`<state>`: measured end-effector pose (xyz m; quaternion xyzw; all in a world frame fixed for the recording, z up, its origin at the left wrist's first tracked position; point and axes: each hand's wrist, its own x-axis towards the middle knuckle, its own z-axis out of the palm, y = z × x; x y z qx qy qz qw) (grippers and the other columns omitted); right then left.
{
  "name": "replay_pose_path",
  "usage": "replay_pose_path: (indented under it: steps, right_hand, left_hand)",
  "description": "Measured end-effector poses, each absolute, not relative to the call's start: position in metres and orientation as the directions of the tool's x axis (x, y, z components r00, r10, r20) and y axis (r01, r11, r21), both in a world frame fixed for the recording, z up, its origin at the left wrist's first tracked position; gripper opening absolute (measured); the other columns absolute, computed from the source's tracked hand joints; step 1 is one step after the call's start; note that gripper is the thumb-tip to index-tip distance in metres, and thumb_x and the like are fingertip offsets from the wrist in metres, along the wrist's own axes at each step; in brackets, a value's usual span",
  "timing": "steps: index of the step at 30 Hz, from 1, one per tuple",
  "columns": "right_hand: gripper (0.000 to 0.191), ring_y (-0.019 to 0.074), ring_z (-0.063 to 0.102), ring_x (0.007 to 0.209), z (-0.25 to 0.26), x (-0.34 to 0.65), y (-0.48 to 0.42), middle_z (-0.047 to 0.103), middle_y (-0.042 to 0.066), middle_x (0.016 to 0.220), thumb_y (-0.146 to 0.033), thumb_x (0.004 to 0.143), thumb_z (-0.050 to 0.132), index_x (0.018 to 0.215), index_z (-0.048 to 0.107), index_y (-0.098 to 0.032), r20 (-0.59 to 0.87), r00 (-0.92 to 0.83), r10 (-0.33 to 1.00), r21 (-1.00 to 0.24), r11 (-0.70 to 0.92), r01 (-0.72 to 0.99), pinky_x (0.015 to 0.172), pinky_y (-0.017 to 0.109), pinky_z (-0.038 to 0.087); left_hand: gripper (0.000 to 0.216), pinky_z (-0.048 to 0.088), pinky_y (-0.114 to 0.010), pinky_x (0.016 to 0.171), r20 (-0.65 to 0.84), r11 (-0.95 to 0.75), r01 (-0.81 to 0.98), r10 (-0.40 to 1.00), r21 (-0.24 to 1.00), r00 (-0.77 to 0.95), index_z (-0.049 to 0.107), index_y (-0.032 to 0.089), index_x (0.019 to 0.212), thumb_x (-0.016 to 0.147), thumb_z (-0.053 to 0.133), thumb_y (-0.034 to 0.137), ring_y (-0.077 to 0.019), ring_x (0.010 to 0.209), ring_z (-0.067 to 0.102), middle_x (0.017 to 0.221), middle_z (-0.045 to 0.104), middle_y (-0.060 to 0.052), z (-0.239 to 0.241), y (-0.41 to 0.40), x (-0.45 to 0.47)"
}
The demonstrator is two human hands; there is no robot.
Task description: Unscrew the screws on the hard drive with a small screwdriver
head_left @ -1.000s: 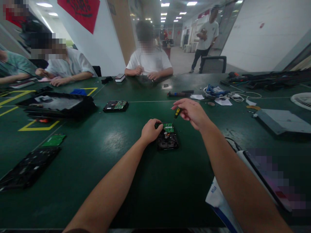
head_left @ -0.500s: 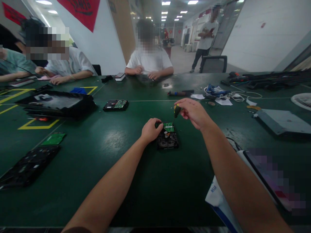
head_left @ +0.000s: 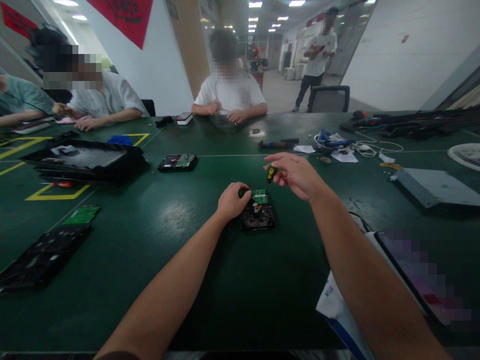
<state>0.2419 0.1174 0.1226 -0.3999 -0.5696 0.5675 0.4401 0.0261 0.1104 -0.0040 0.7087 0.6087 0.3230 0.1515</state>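
Observation:
In the middle of the table lies a black hard drive (head_left: 258, 220) with a green circuit board (head_left: 260, 195) at its far end. My left hand (head_left: 231, 202) is closed on the drive's left edge, steadying it against the table. A small dark piece shows by the left thumb; I cannot make out what it is. My right hand (head_left: 295, 174) pinches a short screwdriver (head_left: 271, 175) with a black and yellow handle. Its shaft points down at the board's right edge, and the thin tip is hard to see.
Another drive (head_left: 177, 162) lies beyond, to the left. Nearer left are a loose green board (head_left: 82, 215) and a black casing (head_left: 45, 257). A black tray (head_left: 86, 157) stands behind them. To the right are a grey metal box (head_left: 437, 187) and a tablet (head_left: 412, 275). Co-workers sit across the table.
The screwdriver's handle has turned, showing more yellow, and the right fingers have shifted and straightened around it. My left hand and the hard drive stay put.

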Motion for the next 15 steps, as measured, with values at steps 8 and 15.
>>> replay_pose_path:
  steps: [8, 15]
  right_hand:
    - [0.011, 0.0098, 0.046, 0.056, 0.1186, 0.2445, 0.1221, 0.062, 0.002, 0.068, -0.031, 0.083, 0.071, 0.084, 0.076, -0.021, 0.159, -0.209, 0.965, -0.981, 0.178, 0.076, 0.045, 0.026, 0.028]
    - [0.009, 0.0094, 0.049, 0.052, 0.1183, 0.2415, 0.1206, 0.066, 0.003, 0.074, -0.029, 0.083, 0.069, 0.08, 0.068, -0.021, 0.099, -0.229, 0.968, -0.994, 0.108, 0.026, 0.042, 0.026, 0.029]
  left_hand:
    - [0.022, 0.054, -0.037, 0.091, 0.252, -0.196, 0.768, 0.966, 0.609, 0.047, 0.071, 0.024, 0.11, 0.095, 0.064, 0.038, -0.0235, 0.103, 0.067, 0.115, 0.071, -0.007, -0.0023, 0.1098, 0.0262]
    - [0.022, 0.053, -0.036, 0.09, 0.268, -0.214, 0.768, 0.962, 0.604, 0.057, 0.07, 0.023, 0.111, 0.095, 0.064, 0.037, -0.023, 0.103, 0.067, 0.114, 0.071, -0.007, -0.0038, 0.1107, 0.0259]
